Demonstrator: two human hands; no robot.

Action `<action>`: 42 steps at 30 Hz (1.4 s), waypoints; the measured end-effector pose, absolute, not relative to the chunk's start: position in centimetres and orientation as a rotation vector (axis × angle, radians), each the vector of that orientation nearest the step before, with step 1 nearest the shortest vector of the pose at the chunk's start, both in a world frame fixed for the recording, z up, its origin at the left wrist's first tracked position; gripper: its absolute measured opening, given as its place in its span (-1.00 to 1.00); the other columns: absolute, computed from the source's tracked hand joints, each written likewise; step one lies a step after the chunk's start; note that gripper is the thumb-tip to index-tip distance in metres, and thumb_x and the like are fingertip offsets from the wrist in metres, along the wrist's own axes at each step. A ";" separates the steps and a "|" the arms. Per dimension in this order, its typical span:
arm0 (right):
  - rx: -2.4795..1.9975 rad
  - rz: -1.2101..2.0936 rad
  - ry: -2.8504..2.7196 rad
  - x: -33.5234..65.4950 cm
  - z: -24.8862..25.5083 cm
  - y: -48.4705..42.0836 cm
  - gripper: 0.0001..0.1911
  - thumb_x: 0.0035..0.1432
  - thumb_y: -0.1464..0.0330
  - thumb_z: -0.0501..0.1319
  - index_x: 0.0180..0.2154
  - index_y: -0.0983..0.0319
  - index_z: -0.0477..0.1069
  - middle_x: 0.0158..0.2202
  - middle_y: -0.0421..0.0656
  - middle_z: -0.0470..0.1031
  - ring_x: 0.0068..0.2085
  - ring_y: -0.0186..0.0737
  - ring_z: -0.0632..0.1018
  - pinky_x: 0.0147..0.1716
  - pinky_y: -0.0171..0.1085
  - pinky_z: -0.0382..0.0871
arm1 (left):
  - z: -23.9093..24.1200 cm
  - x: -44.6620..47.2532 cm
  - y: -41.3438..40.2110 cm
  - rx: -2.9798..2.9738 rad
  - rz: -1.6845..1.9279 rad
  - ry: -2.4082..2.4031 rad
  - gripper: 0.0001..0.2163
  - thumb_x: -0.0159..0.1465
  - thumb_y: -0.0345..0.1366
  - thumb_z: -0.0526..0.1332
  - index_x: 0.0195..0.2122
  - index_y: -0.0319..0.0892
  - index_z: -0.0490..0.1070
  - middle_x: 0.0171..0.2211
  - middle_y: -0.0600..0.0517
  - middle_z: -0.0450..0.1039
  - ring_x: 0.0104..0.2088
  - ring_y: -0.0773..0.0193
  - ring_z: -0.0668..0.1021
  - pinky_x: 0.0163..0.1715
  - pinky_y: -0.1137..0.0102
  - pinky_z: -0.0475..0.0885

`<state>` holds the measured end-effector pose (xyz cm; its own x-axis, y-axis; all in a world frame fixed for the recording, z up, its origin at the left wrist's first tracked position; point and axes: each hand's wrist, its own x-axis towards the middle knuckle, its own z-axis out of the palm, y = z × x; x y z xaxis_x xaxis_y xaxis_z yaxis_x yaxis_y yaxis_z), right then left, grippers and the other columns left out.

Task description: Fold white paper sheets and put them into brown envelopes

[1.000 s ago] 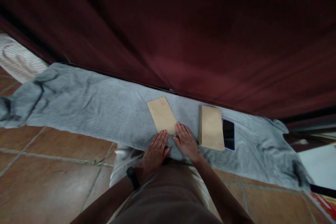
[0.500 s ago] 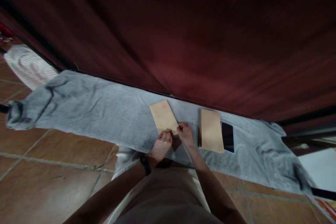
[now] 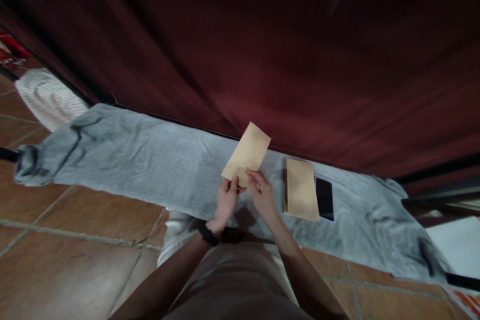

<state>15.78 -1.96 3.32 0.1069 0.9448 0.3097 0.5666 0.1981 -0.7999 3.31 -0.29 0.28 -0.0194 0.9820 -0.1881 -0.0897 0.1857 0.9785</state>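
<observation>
A tan paper envelope [image 3: 248, 149] is held up in front of me, tilted to the right at its far end. My left hand [image 3: 227, 199] pinches its near edge from the left. At the near right part, my right hand [image 3: 261, 192] has its thumb and fingers closed on the paper. Part of the near edge is hidden by my fingers. To the right of my hands, a stack of similar tan envelopes [image 3: 301, 189] lies on the grey cloth [image 3: 180, 160]. Beside the stack is a dark-screened phone [image 3: 324, 199] with a pale purple edge.
The cloth covers a long, narrow surface running across the view. Behind it hangs a dark red curtain [image 3: 262, 70]. Striped fabric [image 3: 50, 97] lies at the far left, and a white flat thing [image 3: 457, 242] is at the far right. Terracotta tiles [image 3: 86, 215] are below.
The envelope has been lifted and swung from leaning left to leaning right, and the printed mark at its far end no longer shows. Both hands have shifted their grip along its near edge.
</observation>
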 end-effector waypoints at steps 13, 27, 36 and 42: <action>-1.677 0.458 -1.706 16.1 -4.5 -5.7 -0.57 0.42 0.46 -0.01 0.15 0.21 0.51 0.16 -0.03 0.57 0.18 -0.16 0.57 0.24 -0.12 0.46 | -3.0 2.3 -4.4 0.433 0.769 1.090 -0.76 0.33 -0.14 0.31 -0.31 -0.25 0.55 -0.32 -0.15 0.65 -0.31 0.16 0.70 -0.20 0.26 0.64; -1.648 0.319 -1.970 16.6 -5.5 -5.9 -0.50 0.39 0.52 0.07 0.28 0.17 0.41 0.29 -0.06 0.47 0.33 -0.14 0.44 0.37 -0.05 0.31 | -2.0 1.4 11.0 2.399 0.697 1.171 -0.46 0.53 -0.11 -0.10 0.39 -0.31 0.23 0.42 -0.22 0.21 0.46 0.07 0.20 0.45 0.08 0.08; -1.613 0.402 -1.865 17.0 -5.6 -5.7 -0.56 0.43 0.50 0.00 0.19 0.17 0.48 0.19 -0.04 0.55 0.25 -0.13 0.51 0.28 -0.05 0.42 | -4.9 2.4 15.2 2.710 0.361 0.998 -0.49 0.52 -0.16 -0.10 0.44 -0.15 0.20 0.47 -0.06 0.15 0.49 0.09 0.12 0.46 0.09 -0.06; -1.653 0.429 -1.798 16.8 -5.6 -5.7 -0.56 0.39 0.52 -0.01 0.14 0.17 0.49 0.17 -0.05 0.55 0.22 -0.13 0.51 0.26 -0.06 0.42 | -4.7 1.6 12.6 2.728 0.304 0.839 -0.51 0.53 -0.18 -0.08 0.44 -0.10 0.19 0.47 0.00 0.15 0.50 0.21 0.10 0.47 0.16 -0.11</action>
<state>16.76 -5.70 -5.64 0.0063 0.9709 0.2394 0.7585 0.1513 -0.6338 1.63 12.61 -4.66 0.8102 0.5739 0.1196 0.5171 -0.7957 0.3154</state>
